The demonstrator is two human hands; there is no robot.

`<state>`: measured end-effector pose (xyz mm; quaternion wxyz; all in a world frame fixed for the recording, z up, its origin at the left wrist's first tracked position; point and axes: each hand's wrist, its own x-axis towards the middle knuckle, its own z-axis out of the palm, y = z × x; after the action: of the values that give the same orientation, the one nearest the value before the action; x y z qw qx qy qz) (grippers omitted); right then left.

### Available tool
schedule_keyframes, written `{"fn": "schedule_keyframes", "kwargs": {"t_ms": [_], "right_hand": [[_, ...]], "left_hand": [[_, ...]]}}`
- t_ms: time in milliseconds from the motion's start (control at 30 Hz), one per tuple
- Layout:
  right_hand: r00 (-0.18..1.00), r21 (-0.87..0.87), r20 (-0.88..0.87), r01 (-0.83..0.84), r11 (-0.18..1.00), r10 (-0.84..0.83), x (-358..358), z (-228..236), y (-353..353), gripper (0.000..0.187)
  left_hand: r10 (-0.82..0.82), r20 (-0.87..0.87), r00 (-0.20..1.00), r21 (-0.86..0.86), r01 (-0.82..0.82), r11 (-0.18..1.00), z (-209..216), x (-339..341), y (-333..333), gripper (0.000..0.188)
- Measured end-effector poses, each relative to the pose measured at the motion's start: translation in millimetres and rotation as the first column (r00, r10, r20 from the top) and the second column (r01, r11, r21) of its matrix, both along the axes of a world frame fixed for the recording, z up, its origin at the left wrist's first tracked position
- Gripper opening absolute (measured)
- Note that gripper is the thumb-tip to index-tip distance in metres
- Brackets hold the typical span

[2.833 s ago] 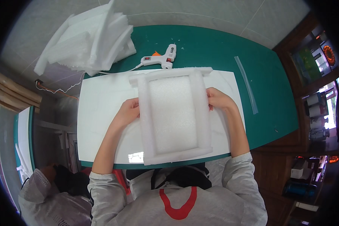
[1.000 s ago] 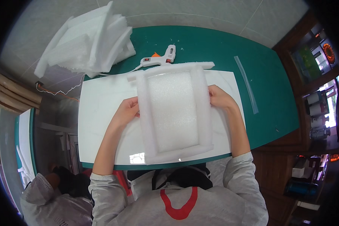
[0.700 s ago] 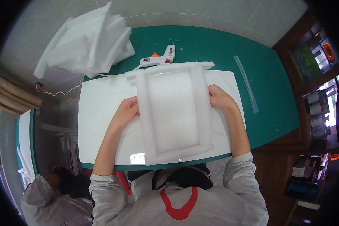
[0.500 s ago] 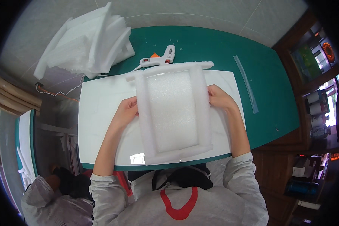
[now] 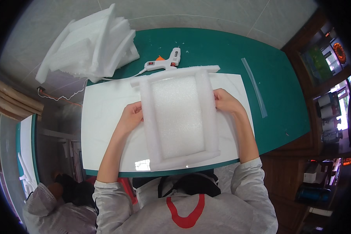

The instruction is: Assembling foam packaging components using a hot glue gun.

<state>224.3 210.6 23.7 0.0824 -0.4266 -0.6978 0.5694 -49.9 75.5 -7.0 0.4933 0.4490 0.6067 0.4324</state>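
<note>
White foam tray [image 5: 177, 117], left hand [image 5: 130, 116] holding 1 side, right hand [image 5: 226, 101] opposite

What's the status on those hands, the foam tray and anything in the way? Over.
Left hand and right hand holding opposite sides of white foam tray. Far strip juts past both sides. Glue gun close beyond it, contact unclear.

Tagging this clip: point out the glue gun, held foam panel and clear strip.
Glue gun [image 5: 166, 63], head view: white body.
Held foam panel [image 5: 178, 113], head view: flat center.
Clear strip [image 5: 255, 87], head view: middle.
</note>
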Motion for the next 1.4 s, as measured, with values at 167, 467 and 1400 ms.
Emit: {"fn": "schedule_keyframes", "kwargs": {"t_ms": [167,467,1400], "right_hand": [[1.000,0.008,0.006,0.010,1.000,-0.010,0.2,3.6,-0.9,0.016],[1.000,0.021,0.019,-0.003,1.000,0.002,1.0,4.8,-0.6,0.015],[0.999,0.045,0.046,0.005,0.999,-0.007,-0.5,2.3,-0.9,0.010]], "left_hand": [[-0.006,-0.032,0.999,-0.007,0.006,1.000,-0.6,-0.6,0.2,0.023],[0.004,0.036,0.999,-0.026,-0.003,1.000,4.3,3.2,-0.6,0.024],[0.003,-0.014,1.000,-0.059,-0.004,0.998,7.9,3.9,-1.3,0.022]]}}
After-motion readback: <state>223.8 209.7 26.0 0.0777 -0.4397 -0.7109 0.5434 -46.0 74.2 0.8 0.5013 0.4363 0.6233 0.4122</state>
